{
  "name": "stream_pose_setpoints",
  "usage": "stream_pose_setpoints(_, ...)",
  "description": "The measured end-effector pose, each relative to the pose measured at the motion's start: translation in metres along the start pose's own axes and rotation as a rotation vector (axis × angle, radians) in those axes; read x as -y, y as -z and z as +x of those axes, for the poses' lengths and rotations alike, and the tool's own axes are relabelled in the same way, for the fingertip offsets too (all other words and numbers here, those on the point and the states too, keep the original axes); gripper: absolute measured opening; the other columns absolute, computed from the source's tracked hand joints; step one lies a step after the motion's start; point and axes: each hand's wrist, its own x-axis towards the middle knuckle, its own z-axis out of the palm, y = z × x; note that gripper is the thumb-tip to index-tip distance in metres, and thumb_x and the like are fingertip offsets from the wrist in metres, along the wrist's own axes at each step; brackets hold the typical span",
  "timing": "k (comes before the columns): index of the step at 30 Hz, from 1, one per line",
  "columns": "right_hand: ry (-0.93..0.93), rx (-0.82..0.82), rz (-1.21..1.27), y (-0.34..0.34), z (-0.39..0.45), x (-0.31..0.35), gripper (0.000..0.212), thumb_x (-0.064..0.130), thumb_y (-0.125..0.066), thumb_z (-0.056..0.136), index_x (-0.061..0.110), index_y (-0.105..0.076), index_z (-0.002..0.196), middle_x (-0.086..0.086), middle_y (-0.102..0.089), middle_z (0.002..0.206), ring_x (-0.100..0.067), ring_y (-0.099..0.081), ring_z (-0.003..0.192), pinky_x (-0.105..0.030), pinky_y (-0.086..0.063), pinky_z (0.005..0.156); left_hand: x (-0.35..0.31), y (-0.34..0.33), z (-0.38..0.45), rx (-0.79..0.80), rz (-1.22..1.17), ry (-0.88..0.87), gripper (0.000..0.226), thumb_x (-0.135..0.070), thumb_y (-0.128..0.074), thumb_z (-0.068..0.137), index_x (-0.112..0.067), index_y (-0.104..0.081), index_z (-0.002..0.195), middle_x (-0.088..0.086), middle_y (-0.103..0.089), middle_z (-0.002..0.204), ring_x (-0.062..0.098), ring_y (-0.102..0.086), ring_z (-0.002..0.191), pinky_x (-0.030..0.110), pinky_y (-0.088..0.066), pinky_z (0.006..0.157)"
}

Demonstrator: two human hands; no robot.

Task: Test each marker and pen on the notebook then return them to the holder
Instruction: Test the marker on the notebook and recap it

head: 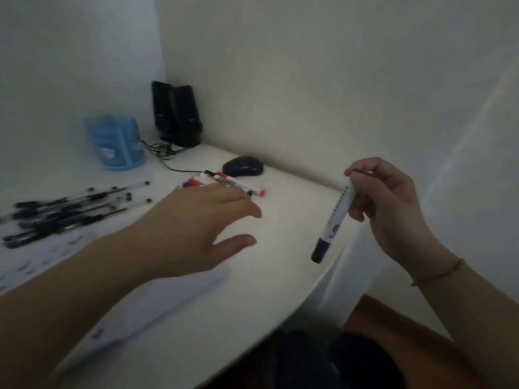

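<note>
The right hand (393, 209) pinches a white marker (335, 224) with a dark cap, hanging cap-down past the desk's edge, so a loose pinch could drop it on the floor. The left hand (196, 228) is open, reaching toward the markers (224, 182) on the desk (280, 276). The blue holder (118, 143) stands far back, left.

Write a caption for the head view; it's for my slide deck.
Right hand holds a black-capped marker while the open left hand reaches toward markers on the desk.
</note>
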Motion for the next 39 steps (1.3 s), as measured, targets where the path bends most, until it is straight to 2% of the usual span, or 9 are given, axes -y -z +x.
stream_pose_setpoints(4, -0.054, -0.037, -0.296, 0.073, -0.053, 0.004, 0.001, 0.013, -0.066, 0.081, 0.012, -0.066, 0.08, -0.028, -0.045, 0.062, -0.023, -0.039, 0.049, -0.027, -0.035, 0.045, -0.059, -0.04, 0.045, 0.027, -0.026, -0.32, 0.037, -0.048, -0.052, 0.092, -0.024, -0.058, 0.12, -0.004, -0.06, 0.118, 0.017, -0.059, 0.097, 0.035, -0.051, 0.077)
stream_pose_setpoints(9, -0.151, -0.032, -0.666, 0.139, -0.117, -0.035, 0.009, 0.008, -0.07, 0.082, 0.016, -0.065, 0.083, -0.008, -0.055, 0.057, -0.015, -0.048, 0.05, -0.023, -0.037, 0.051, -0.089, -0.084, 0.054, 0.123, -0.103, -0.432, 0.039, -0.048, -0.052, 0.092, -0.025, -0.054, 0.123, -0.006, -0.057, 0.123, 0.016, -0.057, 0.103, 0.035, -0.05, 0.079)
stream_pose_setpoints(12, -0.215, -0.032, -0.724, 0.164, -0.141, -0.055, 0.011, 0.012, -0.071, 0.082, 0.016, -0.063, 0.088, -0.001, -0.06, 0.058, -0.006, -0.051, 0.052, -0.012, -0.036, 0.053, -0.094, -0.096, 0.054, 0.148, -0.103, -0.451, 0.039, -0.048, -0.053, 0.091, -0.025, -0.055, 0.122, -0.006, -0.056, 0.123, 0.016, -0.057, 0.103, 0.035, -0.049, 0.08)
stream_pose_setpoints(15, -0.229, -0.082, -0.719, 0.171, -0.147, -0.067, 0.011, 0.011, -0.07, 0.083, 0.019, -0.063, 0.087, -0.007, -0.061, 0.058, -0.021, -0.057, 0.056, -0.012, -0.038, 0.053, -0.093, -0.099, 0.055, 0.133, -0.139, -0.395, 0.039, -0.049, -0.053, 0.091, -0.025, -0.055, 0.122, -0.006, -0.055, 0.123, 0.016, -0.056, 0.105, 0.035, -0.048, 0.082)
stream_pose_setpoints(18, -0.196, -0.078, -0.684, 0.164, -0.136, -0.07, 0.008, 0.012, -0.068, 0.084, 0.019, -0.064, 0.087, -0.005, -0.062, 0.059, -0.032, -0.058, 0.058, -0.022, -0.041, 0.053, -0.09, -0.098, 0.055, 0.117, -0.145, -0.35, 0.039, -0.048, -0.053, 0.091, -0.024, -0.056, 0.121, -0.006, -0.055, 0.122, 0.015, -0.054, 0.105, 0.034, -0.048, 0.083)
stream_pose_setpoints(21, -0.143, -0.062, -0.652, 0.145, -0.116, -0.064, 0.005, 0.014, -0.067, 0.085, 0.017, -0.065, 0.088, -0.002, -0.063, 0.059, -0.025, -0.059, 0.055, -0.036, -0.046, 0.054, -0.086, -0.095, 0.055, 0.099, -0.105, -0.31, 0.039, -0.049, -0.05, 0.092, -0.023, -0.056, 0.121, -0.005, -0.056, 0.122, 0.017, -0.054, 0.104, 0.035, -0.047, 0.083)
stream_pose_setpoints(27, -0.013, 0.014, -0.5, 0.072, -0.064, -0.046, 0.019, 0.034, -0.064, 0.079, 0.019, -0.066, 0.089, -0.004, -0.064, 0.06, -0.021, -0.055, 0.051, -0.044, -0.048, 0.053, -0.047, -0.058, 0.042, 0.045, -0.026, 0.136, 0.048, -0.057, -0.038, 0.091, -0.026, -0.052, 0.125, -0.002, -0.054, 0.126, 0.02, -0.053, 0.113, 0.041, -0.046, 0.093)
stream_pose_setpoints(31, 0.106, 0.106, -0.37, 0.002, -0.028, -0.045, 0.012, 0.034, -0.062, 0.077, 0.024, -0.066, 0.084, -0.004, -0.062, 0.057, -0.03, -0.052, 0.05, -0.046, -0.043, 0.048, 0.009, -0.025, 0.0, 0.245, -0.099, 0.638, 0.06, -0.065, -0.039, 0.085, -0.03, -0.042, 0.134, -0.005, -0.043, 0.138, 0.018, -0.044, 0.122, 0.04, -0.041, 0.101)
stream_pose_setpoints(39, 0.156, 0.51, -0.455, -0.161, 0.035, -0.052, 0.004, 0.031, -0.067, 0.082, 0.029, -0.063, 0.083, 0.008, -0.065, 0.065, -0.01, -0.058, 0.057, -0.015, -0.044, 0.056, 0.061, 0.017, -0.111, 0.591, 0.173, 0.972, 0.066, -0.075, -0.033, 0.082, -0.037, -0.03, 0.136, -0.009, -0.038, 0.141, 0.016, -0.042, 0.126, 0.036, -0.042, 0.1)
